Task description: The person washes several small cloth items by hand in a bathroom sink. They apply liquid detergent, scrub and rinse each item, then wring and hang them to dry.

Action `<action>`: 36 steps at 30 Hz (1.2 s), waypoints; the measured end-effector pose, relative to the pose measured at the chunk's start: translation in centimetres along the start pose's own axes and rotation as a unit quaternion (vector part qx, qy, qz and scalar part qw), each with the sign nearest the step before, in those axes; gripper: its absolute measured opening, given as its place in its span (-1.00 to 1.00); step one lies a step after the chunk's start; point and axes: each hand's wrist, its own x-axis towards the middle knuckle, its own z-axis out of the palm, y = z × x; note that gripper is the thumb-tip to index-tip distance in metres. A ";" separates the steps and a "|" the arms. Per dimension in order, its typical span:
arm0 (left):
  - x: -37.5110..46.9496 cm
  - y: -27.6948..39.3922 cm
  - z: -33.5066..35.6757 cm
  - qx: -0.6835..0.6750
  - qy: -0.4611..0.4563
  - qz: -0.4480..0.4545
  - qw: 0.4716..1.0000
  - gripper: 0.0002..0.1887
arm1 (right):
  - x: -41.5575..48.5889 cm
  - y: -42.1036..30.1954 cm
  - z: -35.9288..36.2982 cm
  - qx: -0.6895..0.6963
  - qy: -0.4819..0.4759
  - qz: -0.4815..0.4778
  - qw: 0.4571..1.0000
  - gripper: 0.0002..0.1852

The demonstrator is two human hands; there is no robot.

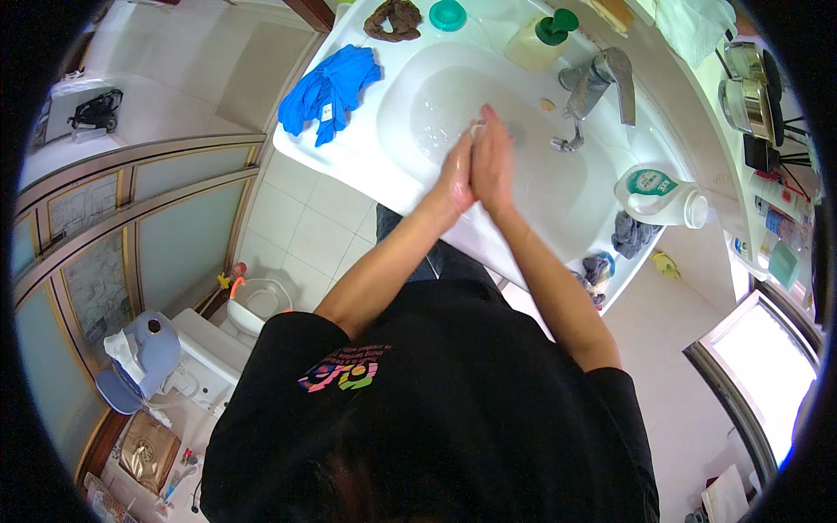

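Over the white washbasin (549, 216), my left hand (460, 171) and my right hand (494, 160) are pressed palm to palm, fingers stretched toward the far side. Both look wet. A small white patch shows between the fingertips; whether it is foam or something held cannot be made out. The palms are hidden. Bubbles and shallow water lie in the bowl to the left of my hands. To their right stands a chrome faucet (588, 85) with a swivel spout (567, 142). No stream of water is visible from it.
Around the rim sit a blue cloth (333, 88), a brown scrunchie-like cloth (393, 21), a teal lid (448, 14), a green-topped pump bottle (539, 42), a white detergent bottle (660, 193) and a grey cloth (633, 234). A shelf (703, 85) with metal containers runs along the right.
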 end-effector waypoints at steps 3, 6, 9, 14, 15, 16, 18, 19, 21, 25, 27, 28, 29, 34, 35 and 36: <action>-0.3 -0.1 0.0 0.056 -0.073 0.014 0.996 -0.46 | 1.7 0.7 -0.4 0.051 0.028 0.047 0.997 -0.52; -0.5 -0.1 -0.5 0.022 -0.101 0.012 0.995 -0.46 | -1.7 1.3 0.5 -0.112 0.068 -0.087 0.988 -0.50; -0.6 -0.7 -0.8 0.124 -0.105 0.115 0.980 -0.48 | -2.3 1.7 1.9 -0.184 0.065 -0.111 0.974 -0.46; -1.0 -0.9 0.3 0.066 -0.074 -0.002 0.995 -0.48 | 0.9 2.5 -1.4 -0.132 0.013 -0.068 0.989 -0.46; -1.2 -0.4 0.5 0.035 -0.078 -0.001 0.996 -0.47 | 1.0 1.6 -1.9 -0.143 0.046 -0.080 0.985 -0.46; -1.1 0.3 0.9 -0.003 -0.076 -0.039 0.996 -0.46 | 0.4 -0.3 -1.6 -0.149 0.082 -0.092 0.981 -0.52; -1.1 1.2 1.6 -0.030 -0.106 -0.024 0.994 -0.40 | -1.9 -4.2 -1.5 -0.198 0.012 -0.136 0.971 -0.42; -1.4 1.1 1.9 -0.025 -0.135 -0.033 0.990 -0.40 | -2.7 -5.6 -1.4 -0.172 -0.021 -0.158 0.972 -0.24; -1.7 0.6 2.3 0.005 -0.142 0.015 0.990 -0.40 | -0.9 -5.6 -1.8 -0.164 -0.009 -0.132 0.978 -0.42; -2.4 -1.1 1.6 0.080 -0.063 -0.001 0.995 -0.51 | 2.6 -1.0 -3.2 -0.041 0.063 -0.050 0.996 -0.45; -2.2 -0.8 0.9 0.045 -0.032 -0.026 0.998 -0.51 | 0.7 1.7 -2.2 -0.047 0.100 -0.056 0.992 -0.44; -2.0 -0.8 0.6 0.015 -0.026 -0.025 0.999 -0.52 | -1.0 2.4 -1.5 -0.125 0.068 -0.087 0.986 -0.41; -1.8 -0.5 0.4 0.115 -0.186 0.130 0.967 -0.52 | -1.4 3.6 -1.2 -0.103 0.065 -0.052 0.991 -0.41; -2.6 -1.1 1.2 -0.063 -0.022 -0.059 0.996 -0.50 | 0.0 2.6 -2.0 -0.087 0.034 -0.081 0.992 -0.43; -3.1 -1.4 1.6 -0.054 -0.017 -0.039 0.998 -0.53 | 0.8 1.6 -2.5 -0.066 0.038 -0.052 0.996 -0.44; -3.4 -1.2 1.7 -0.015 -0.062 -0.003 0.998 -0.49 | 1.2 0.7 -3.2 -0.052 0.050 -0.067 0.995 -0.45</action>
